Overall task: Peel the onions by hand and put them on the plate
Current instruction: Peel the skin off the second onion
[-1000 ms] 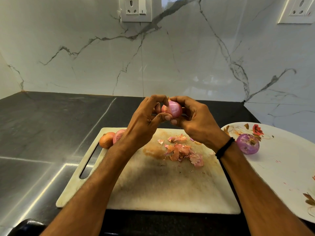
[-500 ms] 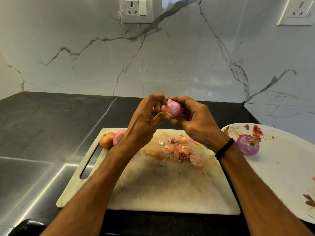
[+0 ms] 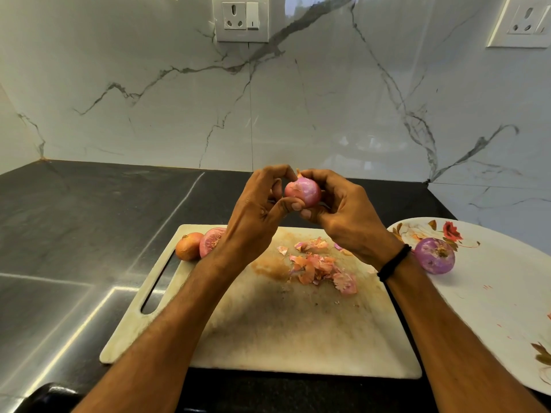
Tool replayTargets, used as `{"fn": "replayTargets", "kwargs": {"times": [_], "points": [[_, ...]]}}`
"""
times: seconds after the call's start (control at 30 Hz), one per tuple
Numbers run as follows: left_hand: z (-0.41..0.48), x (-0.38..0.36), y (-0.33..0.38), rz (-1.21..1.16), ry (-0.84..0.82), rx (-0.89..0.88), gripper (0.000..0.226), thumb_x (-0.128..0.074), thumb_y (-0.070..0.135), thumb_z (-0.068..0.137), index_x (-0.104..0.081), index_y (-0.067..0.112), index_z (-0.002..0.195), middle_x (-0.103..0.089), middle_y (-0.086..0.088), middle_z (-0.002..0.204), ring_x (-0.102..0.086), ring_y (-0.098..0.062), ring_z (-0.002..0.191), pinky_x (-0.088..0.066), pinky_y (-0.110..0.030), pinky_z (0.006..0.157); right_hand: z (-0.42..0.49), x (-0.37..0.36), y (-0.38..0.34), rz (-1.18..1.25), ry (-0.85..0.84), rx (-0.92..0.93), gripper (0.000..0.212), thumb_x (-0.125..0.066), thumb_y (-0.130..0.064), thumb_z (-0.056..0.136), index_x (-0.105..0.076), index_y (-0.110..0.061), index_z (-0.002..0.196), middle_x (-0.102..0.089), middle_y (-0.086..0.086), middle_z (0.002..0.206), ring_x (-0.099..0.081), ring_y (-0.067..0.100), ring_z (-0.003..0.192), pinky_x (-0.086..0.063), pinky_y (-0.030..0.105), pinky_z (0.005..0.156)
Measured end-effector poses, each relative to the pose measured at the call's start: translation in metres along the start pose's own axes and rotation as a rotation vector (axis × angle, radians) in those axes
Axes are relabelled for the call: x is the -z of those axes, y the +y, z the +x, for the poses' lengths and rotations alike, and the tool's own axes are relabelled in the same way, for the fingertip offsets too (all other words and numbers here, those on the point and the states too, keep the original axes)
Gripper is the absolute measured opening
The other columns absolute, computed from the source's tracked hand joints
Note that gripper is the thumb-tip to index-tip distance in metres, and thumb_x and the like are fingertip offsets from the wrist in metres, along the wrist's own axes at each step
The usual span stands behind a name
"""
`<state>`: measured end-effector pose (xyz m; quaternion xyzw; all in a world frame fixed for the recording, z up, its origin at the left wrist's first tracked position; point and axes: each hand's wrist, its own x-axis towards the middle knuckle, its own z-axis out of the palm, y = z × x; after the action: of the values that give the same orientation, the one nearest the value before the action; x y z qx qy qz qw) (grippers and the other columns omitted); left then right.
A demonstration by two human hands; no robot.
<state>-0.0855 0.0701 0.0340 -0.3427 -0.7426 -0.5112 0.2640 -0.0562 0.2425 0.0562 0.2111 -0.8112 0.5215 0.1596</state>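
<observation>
roughly a quarter done, i'd say
the plate [image 3: 492, 299] on the right carries one peeled onion [image 3: 434, 255]; the cutting board [image 3: 298, 338] has two unpeeled onions [image 3: 188, 246] at its far left corner and a heap of skins [image 3: 319, 268]. above it, left hand [image 3: 253, 217] and right hand [image 3: 347, 217] curl round the held onion [image 3: 302, 192], nearly bare.

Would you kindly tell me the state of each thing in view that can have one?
held onion: partly peeled, above the cutting board.
left hand: grips the held onion.
right hand: grips the held onion.
purple onion: peeled, resting on the plate.
brown onion: unpeeled, on the board.
pink onion: beside it, on the board.
peels: loose on the board.
</observation>
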Motion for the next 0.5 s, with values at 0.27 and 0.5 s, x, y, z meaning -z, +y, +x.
{"fn": "replayTargets", "kwargs": {"times": [0.27,0.5], "points": [[-0.0006,0.0001,-0.0057,0.099,-0.003,-0.052,0.021,-0.061,0.032,0.094,-0.049,0.036,0.111,-0.048,0.005,0.111,-0.052,0.004,0.094,-0.049,-0.009,0.079,-0.0008,-0.0004,-0.0003,-0.023,0.009,0.003,0.056,-0.078,-0.002,0.08,-0.054,-0.017,0.127,-0.058,0.002,0.123,-0.061,0.02,0.108,-0.054,0.018,0.088],[-0.0012,-0.0007,-0.0095,0.128,0.046,-0.093,0.01,-0.06,0.021,0.096,-0.053,0.022,0.103,-0.05,0.004,0.102,-0.053,0.005,0.09,-0.046,-0.008,0.077,-0.0012,-0.0002,-0.0015,-0.005,0.024,-0.015,0.055,-0.079,-0.004,0.079,-0.056,-0.016,0.128,-0.06,0.0,0.121,-0.062,0.018,0.107,-0.053,0.018,0.09]]}}
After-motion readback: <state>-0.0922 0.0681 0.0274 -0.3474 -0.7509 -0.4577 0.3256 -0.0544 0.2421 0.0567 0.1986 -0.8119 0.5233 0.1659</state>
